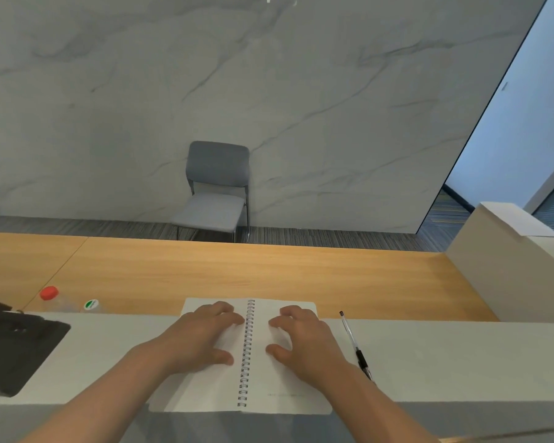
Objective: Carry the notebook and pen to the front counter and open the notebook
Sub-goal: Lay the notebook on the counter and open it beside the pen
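Note:
A white spiral-bound notebook (269, 388) lies open and flat on the pale counter top (445, 356), its wire spine running down the middle. My left hand (202, 337) rests palm down on the left page, fingers spread. On the right page my right hand (304, 340) presses the same way. Neither hand grips anything. A clear pen with a black grip (354, 345) lies on the counter just right of the notebook, apart from my right hand.
A black clipboard-like object (16, 350) sits at the counter's left end. Beyond it, on the lower wooden desk (237, 270), stand a red-capped bottle (49, 294) and a green-and-white cap (92, 305). A grey chair (216, 190) stands against the marble wall. A beige partition (499, 270) rises at right.

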A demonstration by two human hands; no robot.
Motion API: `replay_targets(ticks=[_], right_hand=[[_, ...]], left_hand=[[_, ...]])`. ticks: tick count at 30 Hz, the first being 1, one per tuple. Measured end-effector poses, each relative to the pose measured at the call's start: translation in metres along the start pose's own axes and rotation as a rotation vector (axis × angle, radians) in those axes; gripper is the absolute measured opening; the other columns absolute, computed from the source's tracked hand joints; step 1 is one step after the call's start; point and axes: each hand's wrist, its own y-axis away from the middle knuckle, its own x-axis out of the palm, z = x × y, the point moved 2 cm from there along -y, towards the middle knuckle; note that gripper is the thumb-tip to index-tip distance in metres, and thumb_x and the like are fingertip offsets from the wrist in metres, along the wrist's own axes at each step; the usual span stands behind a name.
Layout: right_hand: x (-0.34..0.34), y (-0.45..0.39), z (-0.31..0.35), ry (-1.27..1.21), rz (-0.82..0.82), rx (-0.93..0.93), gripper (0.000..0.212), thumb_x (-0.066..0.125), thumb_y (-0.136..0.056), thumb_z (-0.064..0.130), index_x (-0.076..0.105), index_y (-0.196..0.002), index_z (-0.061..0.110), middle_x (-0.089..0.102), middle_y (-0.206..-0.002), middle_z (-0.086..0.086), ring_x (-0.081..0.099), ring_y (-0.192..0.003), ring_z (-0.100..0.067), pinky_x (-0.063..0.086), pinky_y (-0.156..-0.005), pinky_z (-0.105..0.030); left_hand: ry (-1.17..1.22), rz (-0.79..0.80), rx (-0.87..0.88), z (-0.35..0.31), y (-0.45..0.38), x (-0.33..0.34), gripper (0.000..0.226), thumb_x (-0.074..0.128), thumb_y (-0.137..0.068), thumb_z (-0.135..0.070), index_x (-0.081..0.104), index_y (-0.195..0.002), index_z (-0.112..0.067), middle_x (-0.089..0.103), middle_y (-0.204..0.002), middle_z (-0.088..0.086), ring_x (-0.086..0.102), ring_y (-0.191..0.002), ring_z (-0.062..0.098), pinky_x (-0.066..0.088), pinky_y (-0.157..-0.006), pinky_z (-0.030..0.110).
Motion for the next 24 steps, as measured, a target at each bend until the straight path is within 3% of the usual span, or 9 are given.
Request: replay_targets(ticks=[8, 11, 13, 16, 18, 24], right_hand=[[-0.001, -0.001, -0.003, -0.051, 0.015, 0.001, 0.053, 0.061, -0.088, 0.051, 0.056, -0.137, 0.034, 0.044, -0.151, 0.010, 0.039, -0.139, -0.015, 0.035, -0.110, -0.037], [-0.021, 0.003, -0.022, -0.165, -0.125, 0.125, 0.037, 0.064, -0.088, 0.043, 0.064, -0.122, 0.028, 0.055, -0.128, 0.007, 0.054, -0.119, -0.016, 0.046, -0.096, -0.033], [-0.043, 0.014, -0.046, -0.093, -0.231, 0.309, 0.025, 0.064, -0.086, 0.040, 0.064, -0.105, 0.024, 0.059, -0.108, 0.005, 0.063, -0.098, -0.019, 0.053, -0.081, -0.035], [-0.062, 0.039, -0.080, 0.053, -0.083, 0.563, 0.028, 0.060, -0.079, 0.046, 0.058, -0.091, 0.021, 0.062, -0.087, 0.006, 0.062, -0.074, -0.016, 0.050, -0.061, -0.030], [-0.062, 0.052, -0.088, 0.071, 0.017, 0.626, 0.028, 0.059, -0.074, 0.047, 0.053, -0.081, 0.021, 0.060, -0.078, 0.007, 0.058, -0.066, -0.014, 0.044, -0.055, -0.028], [-0.046, 0.063, -0.084, 0.026, -0.035, 0.603, 0.018, 0.057, -0.073, 0.035, 0.063, -0.081, 0.020, 0.067, -0.075, 0.005, 0.069, -0.072, -0.017, 0.050, -0.059, -0.028]], left_hand=[[-0.080, 0.021, -0.002, -0.009, -0.002, -0.004, 0.079, 0.069, -0.089, -0.053, 0.033, -0.158, -0.037, 0.026, -0.165, -0.012, 0.032, -0.149, 0.016, 0.038, -0.115, 0.037], [-0.076, -0.008, 0.019, -0.008, -0.001, -0.006, 0.073, 0.067, -0.088, -0.055, 0.039, -0.153, -0.039, 0.034, -0.157, -0.016, 0.042, -0.140, 0.013, 0.045, -0.106, 0.034], [-0.058, -0.053, 0.029, -0.005, 0.002, -0.008, 0.066, 0.064, -0.089, -0.055, 0.043, -0.149, -0.040, 0.040, -0.150, -0.019, 0.047, -0.132, 0.010, 0.048, -0.101, 0.032], [-0.036, -0.114, 0.031, 0.000, 0.005, -0.009, 0.057, 0.060, -0.091, -0.053, 0.049, -0.144, -0.039, 0.046, -0.143, -0.019, 0.051, -0.124, 0.008, 0.050, -0.094, 0.031], [-0.011, -0.141, 0.028, 0.003, 0.006, -0.008, 0.053, 0.058, -0.091, -0.053, 0.050, -0.142, -0.039, 0.048, -0.140, -0.020, 0.052, -0.122, 0.008, 0.050, -0.094, 0.030], [0.033, -0.165, 0.029, 0.007, 0.006, 0.000, 0.048, 0.055, -0.091, -0.054, 0.052, -0.137, -0.041, 0.049, -0.136, -0.022, 0.052, -0.121, 0.006, 0.050, -0.094, 0.030]])
